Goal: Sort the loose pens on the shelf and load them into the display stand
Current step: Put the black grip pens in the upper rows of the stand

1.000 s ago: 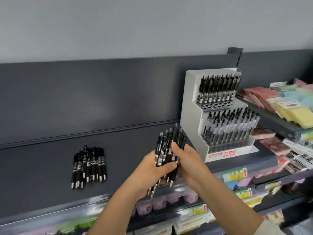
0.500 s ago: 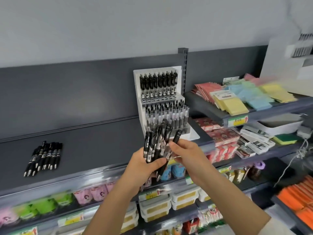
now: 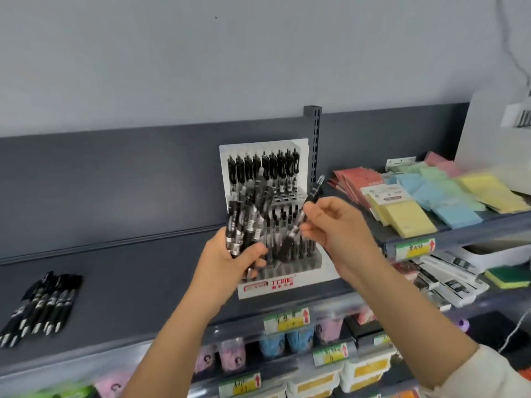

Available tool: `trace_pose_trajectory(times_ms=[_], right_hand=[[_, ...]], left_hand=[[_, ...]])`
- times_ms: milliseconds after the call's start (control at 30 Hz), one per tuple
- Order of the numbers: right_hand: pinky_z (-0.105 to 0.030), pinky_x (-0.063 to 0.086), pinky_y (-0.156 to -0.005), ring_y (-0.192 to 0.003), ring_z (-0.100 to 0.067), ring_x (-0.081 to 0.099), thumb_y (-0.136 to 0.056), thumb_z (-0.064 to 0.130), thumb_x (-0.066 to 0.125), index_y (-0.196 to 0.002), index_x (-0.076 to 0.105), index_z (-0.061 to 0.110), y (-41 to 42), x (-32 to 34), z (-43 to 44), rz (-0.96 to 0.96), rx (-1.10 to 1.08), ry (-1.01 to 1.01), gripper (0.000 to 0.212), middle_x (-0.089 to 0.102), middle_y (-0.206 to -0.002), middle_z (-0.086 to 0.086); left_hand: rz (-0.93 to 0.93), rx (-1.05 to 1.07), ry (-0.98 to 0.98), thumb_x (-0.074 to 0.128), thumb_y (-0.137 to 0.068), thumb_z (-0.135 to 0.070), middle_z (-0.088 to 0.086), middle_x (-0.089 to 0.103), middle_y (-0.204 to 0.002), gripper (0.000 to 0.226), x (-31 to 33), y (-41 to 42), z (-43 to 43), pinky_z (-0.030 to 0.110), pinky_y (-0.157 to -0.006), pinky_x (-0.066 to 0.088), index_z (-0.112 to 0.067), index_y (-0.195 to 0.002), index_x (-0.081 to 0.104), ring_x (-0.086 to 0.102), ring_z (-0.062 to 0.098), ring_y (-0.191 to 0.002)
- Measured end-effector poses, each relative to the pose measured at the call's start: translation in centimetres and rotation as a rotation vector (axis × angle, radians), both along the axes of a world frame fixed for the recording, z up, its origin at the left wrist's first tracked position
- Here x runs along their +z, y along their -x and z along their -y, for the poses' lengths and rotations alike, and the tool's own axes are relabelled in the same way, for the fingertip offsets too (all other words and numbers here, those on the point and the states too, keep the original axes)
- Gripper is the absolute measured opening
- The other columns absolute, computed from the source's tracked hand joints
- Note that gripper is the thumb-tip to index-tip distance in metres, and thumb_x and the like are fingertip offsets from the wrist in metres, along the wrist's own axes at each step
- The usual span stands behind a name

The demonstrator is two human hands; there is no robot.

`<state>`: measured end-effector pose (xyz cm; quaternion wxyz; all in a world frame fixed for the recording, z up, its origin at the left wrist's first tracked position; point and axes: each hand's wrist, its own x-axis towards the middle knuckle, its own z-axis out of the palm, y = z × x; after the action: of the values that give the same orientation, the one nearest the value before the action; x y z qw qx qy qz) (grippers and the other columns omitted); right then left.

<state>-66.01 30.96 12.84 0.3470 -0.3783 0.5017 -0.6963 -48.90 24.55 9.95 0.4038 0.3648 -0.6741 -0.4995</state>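
Out comes one pen [image 3: 313, 193]: our right hand [image 3: 330, 225] has pulled it clear of the bundle [image 3: 247, 225] our left hand [image 3: 230, 262] grips. We pinch its slim black barrel, slanting up and right. Just beyond stands the white stepped display stand [image 3: 287, 285]; more loose pens [image 3: 43, 305] lie far left on the shelf [image 3: 129, 277].

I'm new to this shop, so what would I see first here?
Right in the middle, the left hand grips a bundle of black pens while the right hand pinches a single pen, both in front of the white display stand. A row of loose pens lies far left on the dark shelf, and bright sticky notes sit to the right.
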Motion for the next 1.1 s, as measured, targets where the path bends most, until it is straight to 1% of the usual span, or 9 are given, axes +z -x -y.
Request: trace_pose_trajectory(times_ms=[67, 133, 267, 367, 567, 733, 867, 967, 1100], right_hand=[[-0.017, 0.055, -0.059, -0.057, -0.007, 0.061, -0.084, 0.013, 0.065, -0.081, 0.059, 0.008, 1.9, 1.6, 2.0, -0.087, -0.113, 0.037, 0.009, 0.064, -0.063, 0.001], [-0.017, 0.053, -0.056, -0.055, -0.007, 0.062, -0.083, 0.013, 0.068, -0.078, 0.057, 0.009, 3.9, 2.9, 4.1, -0.175, -0.247, 0.08, 0.012, 0.064, -0.066, -0.004], [-0.02, 0.054, -0.057, -0.055, -0.011, 0.063, -0.082, 0.013, 0.071, -0.073, 0.055, 0.013, 7.2, 4.5, 8.1, -0.269, -0.425, 0.106, 0.018, 0.064, -0.067, -0.006], [-0.021, 0.055, -0.058, -0.057, -0.013, 0.064, -0.081, 0.016, 0.072, -0.073, 0.056, 0.014, 8.8, 4.5, 10.4, -0.317, -0.464, 0.091, 0.019, 0.065, -0.068, -0.007], [-0.026, 0.057, -0.061, -0.058, -0.013, 0.066, -0.082, 0.018, 0.072, -0.075, 0.056, 0.012, 9.7, 3.7, 13.5, -0.388, -0.433, 0.056, 0.018, 0.067, -0.071, -0.009], [-0.027, 0.059, -0.063, -0.057, -0.014, 0.066, -0.081, 0.018, 0.073, -0.074, 0.057, 0.012, 10.0, 3.6, 14.5, -0.478, -0.383, 0.025, 0.019, 0.066, -0.069, -0.006], [-0.025, 0.059, -0.064, -0.061, -0.018, 0.068, -0.081, 0.018, 0.073, -0.08, 0.06, 0.006, 10.4, 4.0, 14.9, -0.496, -0.36, -0.004, 0.018, 0.068, -0.071, -0.009], [-0.024, 0.059, -0.062, -0.06, -0.017, 0.068, -0.08, 0.018, 0.074, -0.082, 0.062, 0.003, 10.8, 3.6, 15.2, -0.572, -0.287, -0.082, 0.02, 0.069, -0.071, -0.011], [-0.017, 0.056, -0.055, -0.057, -0.012, 0.067, -0.078, 0.017, 0.076, -0.082, 0.062, 0.001, 11.2, 2.1, 15.6, -0.679, -0.169, -0.226, 0.022, 0.07, -0.07, -0.011]], left_hand=[[-0.011, 0.102, 0.057, 0.067, -0.086, -0.017, 0.002, 0.072, -0.072, 0.014, 0.6, 0.1, 2.4, 0.032, -0.06, 0.057, -0.013, -0.097, 0.058, 0.067, 0.013, -0.062], [0.006, 0.223, 0.119, 0.068, -0.085, -0.021, 0.001, 0.07, -0.069, 0.014, 0.7, 0.1, 5.0, 0.027, -0.059, 0.055, -0.016, -0.093, 0.057, 0.066, 0.01, -0.06], [0.077, 0.389, 0.176, 0.07, -0.084, -0.025, -0.002, 0.07, -0.075, 0.016, 0.5, 0.6, 9.2, 0.039, -0.067, 0.058, -0.02, -0.09, 0.056, 0.069, 0.013, -0.066], [0.121, 0.441, 0.171, 0.071, -0.082, -0.025, 0.0, 0.069, -0.074, 0.017, 0.1, 1.2, 10.8, 0.034, -0.062, 0.054, -0.02, -0.085, 0.055, 0.067, 0.017, -0.066], [0.123, 0.47, 0.138, 0.073, -0.08, -0.026, 0.002, 0.066, -0.065, 0.018, -0.3, 2.1, 11.5, 0.025, -0.052, 0.042, -0.016, -0.085, 0.059, 0.062, 0.016, -0.059], [0.112, 0.501, 0.132, 0.074, -0.08, -0.026, 0.003, 0.064, -0.064, 0.018, -0.4, 2.4, 11.0, 0.025, -0.052, 0.04, -0.017, -0.082, 0.059, 0.06, 0.016, -0.057], [0.089, 0.538, 0.13, 0.073, -0.081, -0.024, 0.001, 0.065, -0.066, 0.017, 0.0, 2.5, 10.5, 0.018, -0.049, 0.039, -0.014, -0.085, 0.06, 0.058, 0.003, -0.049], [0.039, 0.55, 0.116, 0.072, -0.081, -0.022, 0.002, 0.068, -0.073, 0.017, 0.4, 2.4, 10.1, 0.013, -0.046, 0.039, -0.012, -0.087, 0.06, 0.058, -0.004, -0.046], [0.059, 0.495, 0.163, 0.072, -0.081, -0.022, 0.001, 0.068, -0.067, 0.014, 1.0, 2.2, 9.4, 0.012, -0.044, 0.042, -0.014, -0.083, 0.061, 0.059, -0.001, -0.049]])
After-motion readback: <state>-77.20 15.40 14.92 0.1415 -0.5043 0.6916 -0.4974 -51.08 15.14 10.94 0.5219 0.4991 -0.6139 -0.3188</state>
